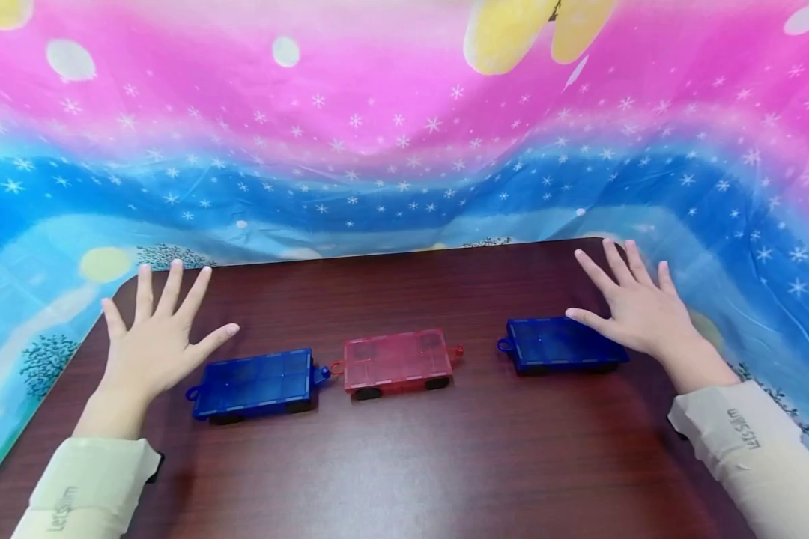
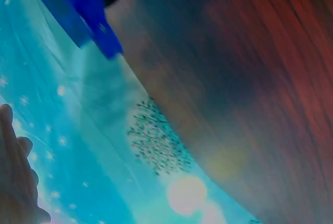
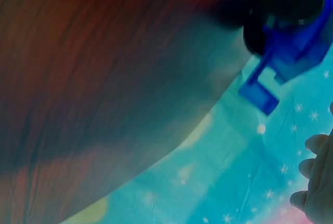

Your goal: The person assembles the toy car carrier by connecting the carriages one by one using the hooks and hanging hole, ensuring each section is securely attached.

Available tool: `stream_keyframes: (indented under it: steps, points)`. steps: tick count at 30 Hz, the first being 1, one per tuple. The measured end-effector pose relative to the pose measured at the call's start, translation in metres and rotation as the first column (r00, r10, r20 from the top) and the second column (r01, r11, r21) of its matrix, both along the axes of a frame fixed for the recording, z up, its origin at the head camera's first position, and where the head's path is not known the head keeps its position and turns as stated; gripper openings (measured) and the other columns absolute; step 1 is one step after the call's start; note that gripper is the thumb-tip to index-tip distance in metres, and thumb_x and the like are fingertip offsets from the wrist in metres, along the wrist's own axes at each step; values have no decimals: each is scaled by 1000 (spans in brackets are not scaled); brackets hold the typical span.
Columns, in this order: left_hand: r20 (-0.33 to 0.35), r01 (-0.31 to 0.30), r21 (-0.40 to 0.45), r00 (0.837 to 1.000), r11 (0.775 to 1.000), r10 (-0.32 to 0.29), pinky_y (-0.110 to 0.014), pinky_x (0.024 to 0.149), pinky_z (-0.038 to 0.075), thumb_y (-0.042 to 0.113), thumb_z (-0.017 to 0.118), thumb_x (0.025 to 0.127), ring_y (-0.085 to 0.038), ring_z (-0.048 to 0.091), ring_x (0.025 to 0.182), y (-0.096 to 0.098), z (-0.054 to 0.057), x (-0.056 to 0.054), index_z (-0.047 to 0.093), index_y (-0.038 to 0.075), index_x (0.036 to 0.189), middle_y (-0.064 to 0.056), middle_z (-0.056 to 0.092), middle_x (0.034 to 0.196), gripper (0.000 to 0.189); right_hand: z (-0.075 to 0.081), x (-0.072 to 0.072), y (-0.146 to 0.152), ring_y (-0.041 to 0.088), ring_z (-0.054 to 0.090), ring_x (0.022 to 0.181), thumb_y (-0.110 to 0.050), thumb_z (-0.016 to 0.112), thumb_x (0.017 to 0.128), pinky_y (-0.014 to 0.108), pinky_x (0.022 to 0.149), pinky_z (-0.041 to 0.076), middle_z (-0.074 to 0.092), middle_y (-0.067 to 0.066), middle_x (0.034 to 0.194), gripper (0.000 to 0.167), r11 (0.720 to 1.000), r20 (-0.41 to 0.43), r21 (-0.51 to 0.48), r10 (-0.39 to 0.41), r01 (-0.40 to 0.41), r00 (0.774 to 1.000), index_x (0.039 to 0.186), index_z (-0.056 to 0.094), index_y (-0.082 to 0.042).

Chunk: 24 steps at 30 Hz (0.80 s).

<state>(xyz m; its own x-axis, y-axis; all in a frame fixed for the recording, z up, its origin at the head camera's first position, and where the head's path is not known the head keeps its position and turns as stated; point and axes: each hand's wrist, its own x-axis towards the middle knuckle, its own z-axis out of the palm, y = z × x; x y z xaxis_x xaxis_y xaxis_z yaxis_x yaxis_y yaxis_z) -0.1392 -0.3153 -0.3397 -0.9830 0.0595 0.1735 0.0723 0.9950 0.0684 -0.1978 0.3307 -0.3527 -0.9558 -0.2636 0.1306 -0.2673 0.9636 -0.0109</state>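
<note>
My left hand (image 1: pixel 151 348) is held with its fingers spread, just left of a translucent blue toy train car (image 1: pixel 256 383). Beside that car stands a translucent red toy train car (image 1: pixel 398 361); its loop meets the blue car's hitch, but whether they are hooked I cannot tell. Farther right, apart from the red car, is a second blue toy train car (image 1: pixel 559 344). My right hand (image 1: pixel 643 311), fingers spread too, has its thumb over that car's far edge in the head view. Neither hand holds anything. Both wrist views show part of a blue car, with fingers at the frame edge.
All three cars stand on a dark reddish wooden table (image 1: pixel 404 464) with rounded far corners. Behind it and along its sides hangs a pink and blue cloth (image 1: pixel 377 180) printed with snowflakes and small bushes.
</note>
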Motion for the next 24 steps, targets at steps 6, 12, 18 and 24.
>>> stream_keyframes:
  steps: [6,12,18,24]
  points:
    - [-28,54,-14,998,998,-54,-76,104,-24,75,46,89,-29,-34,148,21,6,2,-4,36,160,-4,-14,168,94,-4,1,-14,35,-18,153,-69,50,92,78,111,-4,-13,9,167,91,999,14,-4,45,-45,999,160,-2,-37]
    - [-56,139,-25,989,990,-140,-71,107,-25,75,49,88,-26,-30,151,44,10,-2,2,41,159,1,-9,169,92,-3,7,-28,34,-18,153,-67,52,92,75,114,0,-13,7,168,92,995,89,-47,93,-89,992,160,0,-34]
    - [-58,244,-18,968,970,-244,-74,111,-16,72,54,88,-25,-22,154,71,9,-3,11,41,159,3,-2,169,88,-4,14,-39,34,-14,154,-67,54,91,74,115,3,-8,6,168,92,990,179,-69,131,-120,975,160,2,-36]
    - [-28,347,-16,937,938,-347,-75,114,4,72,56,87,-23,-15,156,98,1,-3,14,41,159,6,0,169,89,-8,22,-44,38,-6,155,-70,56,89,76,113,5,3,10,169,91,981,259,-125,179,-151,949,160,8,-37]
